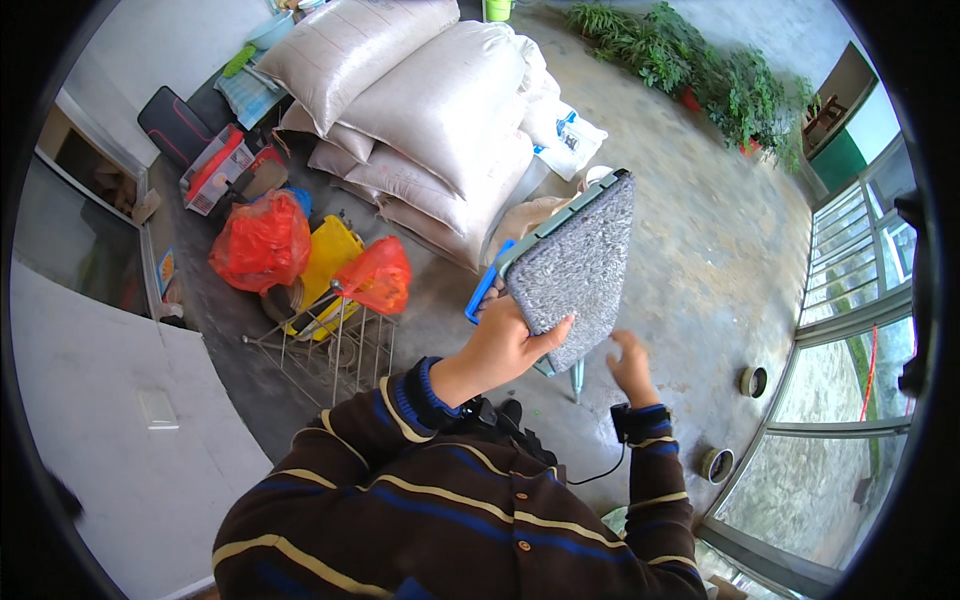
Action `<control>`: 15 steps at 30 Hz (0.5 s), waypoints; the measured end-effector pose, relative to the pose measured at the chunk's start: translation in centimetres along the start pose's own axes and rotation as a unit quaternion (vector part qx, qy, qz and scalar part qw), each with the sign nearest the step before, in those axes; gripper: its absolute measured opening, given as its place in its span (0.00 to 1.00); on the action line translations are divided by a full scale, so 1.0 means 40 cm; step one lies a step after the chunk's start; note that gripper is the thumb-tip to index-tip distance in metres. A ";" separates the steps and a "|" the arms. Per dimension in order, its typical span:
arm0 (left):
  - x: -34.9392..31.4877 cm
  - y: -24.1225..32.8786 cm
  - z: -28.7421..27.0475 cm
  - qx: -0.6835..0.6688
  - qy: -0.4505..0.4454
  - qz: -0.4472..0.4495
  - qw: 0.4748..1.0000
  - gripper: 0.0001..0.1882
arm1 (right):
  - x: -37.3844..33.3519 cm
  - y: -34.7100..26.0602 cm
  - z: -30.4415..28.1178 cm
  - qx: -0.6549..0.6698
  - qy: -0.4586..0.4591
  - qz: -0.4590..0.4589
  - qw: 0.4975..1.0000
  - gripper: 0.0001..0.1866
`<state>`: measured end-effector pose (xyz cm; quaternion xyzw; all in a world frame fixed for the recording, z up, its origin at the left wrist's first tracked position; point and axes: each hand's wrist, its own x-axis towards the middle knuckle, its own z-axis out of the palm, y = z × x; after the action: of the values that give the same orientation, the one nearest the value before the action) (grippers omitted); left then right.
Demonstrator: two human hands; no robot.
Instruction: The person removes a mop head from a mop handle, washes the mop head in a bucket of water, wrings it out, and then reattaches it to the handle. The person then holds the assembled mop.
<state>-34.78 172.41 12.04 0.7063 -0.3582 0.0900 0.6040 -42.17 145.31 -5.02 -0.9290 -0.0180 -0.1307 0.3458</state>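
My left hand (508, 345) grips the lower corner of a flat mop head (580, 265), its thumb on the grey fluffy pad. The pad faces up toward me, and a grey-green frame (555, 225) edges its left side. Below the mop head a short length of green pole (578, 380) shows; the rest is hidden. Just right of the pad, my right hand (630, 366) is raised apart from it, fingers loosely bent and spread, slightly blurred, with nothing visible in them.
Stacked white sacks (430, 110) stand ahead. To the left are red plastic bags (262, 240), a yellow container (330, 262) and a metal rack (335, 350). A blue-edged container (480, 300) is partly behind the mop. Potted plants (690, 70) line the far wall; round bowls (717, 464) sit by the windows.
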 end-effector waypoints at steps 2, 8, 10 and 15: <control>0.005 0.008 0.011 -0.012 0.018 -0.006 1.000 0.11 | 0.077 -0.116 -0.117 -0.002 0.067 0.011 0.998 0.14; 0.029 0.041 0.034 0.027 -0.012 -0.009 1.000 0.12 | 0.190 -0.552 -0.386 -0.033 0.222 -0.192 0.955 0.15; 0.034 0.056 0.047 0.068 -0.005 -0.010 0.998 0.14 | 0.207 -0.641 -0.418 -0.051 0.211 -0.259 0.941 0.20; 0.044 0.069 0.055 0.098 -0.003 -0.002 0.995 0.16 | 0.260 -0.711 -0.394 -0.041 0.150 -0.307 0.939 0.29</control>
<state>-35.87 169.67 14.66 0.7630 -0.3478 0.1212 0.5312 -39.29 156.15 27.22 -0.8611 -0.2450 -0.3694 0.2489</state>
